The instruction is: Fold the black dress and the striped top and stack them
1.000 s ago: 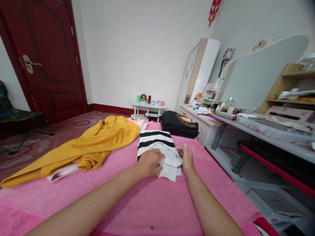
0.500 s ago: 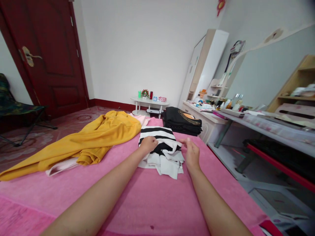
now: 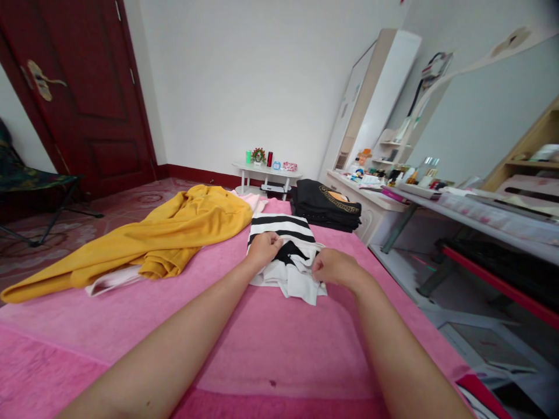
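Observation:
A black-and-white striped garment (image 3: 283, 227) lies partly folded on the pink bed cover (image 3: 279, 343), its white part bunched toward me. My left hand (image 3: 263, 248) is closed on the cloth near the garment's middle. My right hand (image 3: 332, 269) is closed in a pinch on the white edge at the garment's right side. Both forearms reach forward over the bed.
A yellow garment (image 3: 174, 238) sprawls at the left over a white one (image 3: 111, 280). A folded black garment (image 3: 326, 205) sits at the bed's far right corner. A cluttered desk (image 3: 437, 195) runs along the right, with a dark red door (image 3: 82, 99) and a folding chair (image 3: 30, 186) at the left.
My left hand moved forward from the white part to the striped part. My right hand lifted off with fingers apart, then came back down and closed on the white edge. The view shifted slightly.

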`<state>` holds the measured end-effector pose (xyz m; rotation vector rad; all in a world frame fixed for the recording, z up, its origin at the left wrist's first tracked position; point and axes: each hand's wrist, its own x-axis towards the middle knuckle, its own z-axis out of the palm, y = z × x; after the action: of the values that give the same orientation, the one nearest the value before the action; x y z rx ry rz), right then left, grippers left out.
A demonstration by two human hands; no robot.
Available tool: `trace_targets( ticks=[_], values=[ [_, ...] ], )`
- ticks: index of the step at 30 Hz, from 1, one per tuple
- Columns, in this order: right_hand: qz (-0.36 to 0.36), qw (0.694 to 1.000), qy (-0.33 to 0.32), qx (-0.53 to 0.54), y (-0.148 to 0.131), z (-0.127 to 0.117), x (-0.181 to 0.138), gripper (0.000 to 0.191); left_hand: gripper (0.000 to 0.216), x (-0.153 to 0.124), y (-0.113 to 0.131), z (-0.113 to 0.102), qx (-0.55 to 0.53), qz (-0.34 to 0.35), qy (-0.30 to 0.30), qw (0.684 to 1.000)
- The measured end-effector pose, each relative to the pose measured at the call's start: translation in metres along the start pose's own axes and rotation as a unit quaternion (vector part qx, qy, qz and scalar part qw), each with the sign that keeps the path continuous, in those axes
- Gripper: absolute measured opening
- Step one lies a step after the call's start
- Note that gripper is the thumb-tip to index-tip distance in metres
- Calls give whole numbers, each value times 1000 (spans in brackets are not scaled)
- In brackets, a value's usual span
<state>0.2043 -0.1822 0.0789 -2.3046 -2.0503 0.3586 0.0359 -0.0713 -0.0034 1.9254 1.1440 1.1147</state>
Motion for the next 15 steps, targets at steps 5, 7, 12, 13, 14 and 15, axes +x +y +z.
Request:
trace_targets(
  ticks=[5,7,12,13,14,15],
  values=[
    [-30,995,30,93,9,11,14,14,27,-10,13,-5,47,72,-53,995],
    [-58,985,70,144,13,14,20,22,40,-12,18,-7,53,137,-85,986],
    [-157,957,93,224,19,23,32,40,66,-17,26,-4,97,244,-129,956],
    [-177,952,81,237,19,24,32,39,70,-18,27,-3,119,242,-129,954],
    [-192,946,65,252,19,25,33,38,72,-19,27,-1,141,236,-125,953],
    [-201,941,50,267,19,25,32,37,70,-20,27,1,160,226,-116,954]
  ],
)
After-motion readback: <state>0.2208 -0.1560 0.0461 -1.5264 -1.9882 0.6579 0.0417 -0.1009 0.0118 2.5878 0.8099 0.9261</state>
